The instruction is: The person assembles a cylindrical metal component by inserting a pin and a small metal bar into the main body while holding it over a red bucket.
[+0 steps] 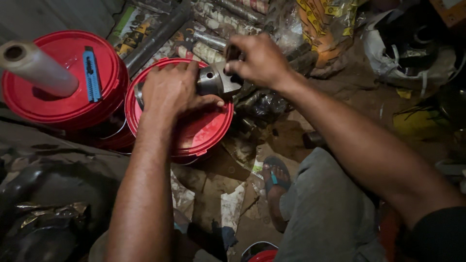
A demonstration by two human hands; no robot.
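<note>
1. Both hands meet on a grey metal cylindrical part [213, 80] that rests at the upper edge of the nearer red bucket lid [204, 131].
2. The left hand [170, 92] lies palm-down over the part's left side, fingers curled round it and thumb stretched along the lid; it is grasping the part.
3. The right hand [257, 60] comes in from the upper right and pinches the part's far end between thumb and fingertips.
4. A second red bucket lid [48, 104] sits just beside the first, to the left, their rims close to touching.
5. On that second lid lies a blue utility knife [91, 73], lengthwise, and a pale roll of film on a cardboard core [36, 68] leans across it toward the camera.
6. Beyond the buckets, at the top of the view, lie long wrapped parts in printed paper [218, 19] and a dark bar [155, 36] set slantwise.
7. At top right is a yellow-and-orange printed plastic bag [325, 24], crumpled, and beside it a white bag [388, 53] holding dark items.
8. A yellow wrapper [417, 123] lies at the right edge, in shadow.
9. Torn cardboard and paper scraps [233, 204] cover the ground below the nearer bucket.
10. The person's foot in a blue-strapped sandal [275, 177] rests near those scraps, beside a grey-clad knee [330, 208].
</note>
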